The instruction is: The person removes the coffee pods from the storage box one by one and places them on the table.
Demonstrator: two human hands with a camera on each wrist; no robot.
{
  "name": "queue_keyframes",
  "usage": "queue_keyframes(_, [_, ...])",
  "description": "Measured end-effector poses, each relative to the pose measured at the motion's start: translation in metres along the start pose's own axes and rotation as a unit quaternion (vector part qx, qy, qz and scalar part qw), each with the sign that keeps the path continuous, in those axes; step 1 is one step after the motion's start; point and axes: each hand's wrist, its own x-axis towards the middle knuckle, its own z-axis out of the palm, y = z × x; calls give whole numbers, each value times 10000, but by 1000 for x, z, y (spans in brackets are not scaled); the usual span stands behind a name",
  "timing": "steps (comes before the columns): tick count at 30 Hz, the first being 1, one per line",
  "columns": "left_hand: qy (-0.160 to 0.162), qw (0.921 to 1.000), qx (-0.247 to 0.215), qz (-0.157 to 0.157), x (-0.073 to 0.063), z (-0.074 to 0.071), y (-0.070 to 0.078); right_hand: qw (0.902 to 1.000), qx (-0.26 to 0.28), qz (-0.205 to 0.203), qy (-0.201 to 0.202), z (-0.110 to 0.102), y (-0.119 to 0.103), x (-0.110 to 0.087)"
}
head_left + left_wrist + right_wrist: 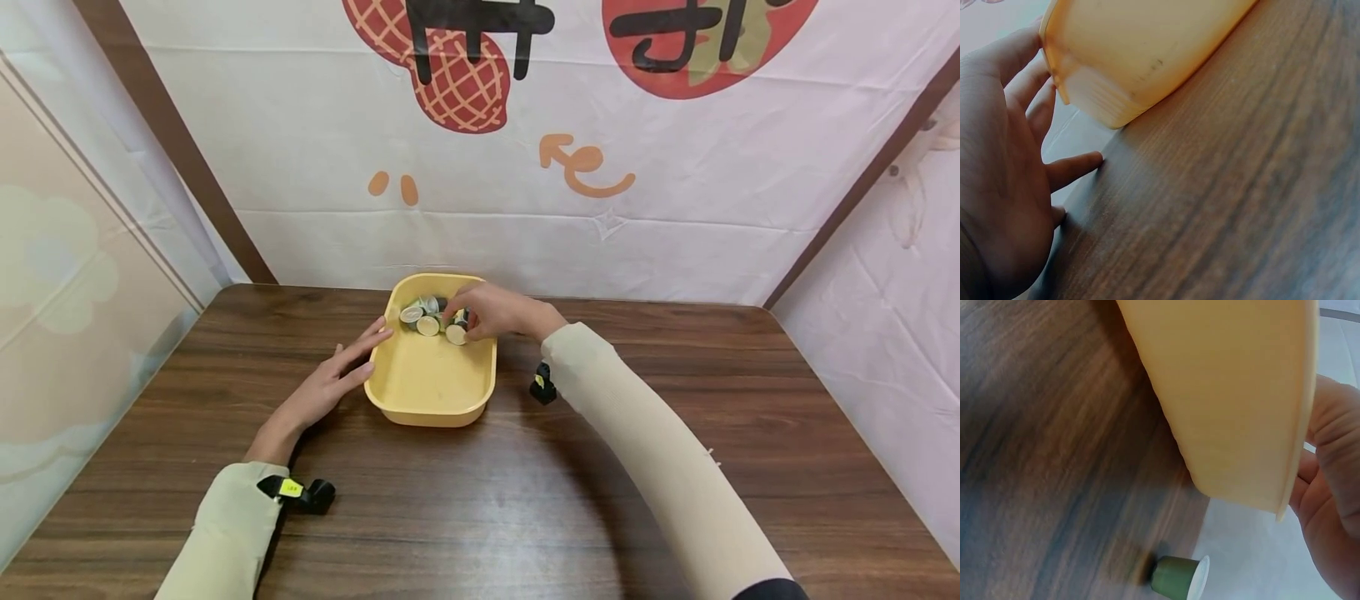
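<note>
A yellow plastic bin (431,375) stands on the table. Several small coffee capsules (428,325) with pale lids lie together at its far end. My right hand (491,310) reaches over the right rim, and its thumb and fingers pinch a dark capsule (456,334) with a cream lid. In the right wrist view, the bin wall hides the fingertips of that hand. My left hand (330,381) has its fingers spread, and the fingertips touch the bin's left rim. The left wrist view shows these fingers (1030,81) against the bin's outer edge.
A green capsule (1175,577) lies on its side on the table beyond the bin, seen only in the right wrist view. Behind the brown wooden table (720,400) hangs a white printed cloth (300,150). More cloth hangs at both sides.
</note>
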Motion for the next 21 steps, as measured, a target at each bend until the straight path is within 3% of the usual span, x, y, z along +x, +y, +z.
queue_keyframes(21, [0, 9999, 71, -118, 0, -2, 3, 9994, -84, -347, 7, 11, -3, 12])
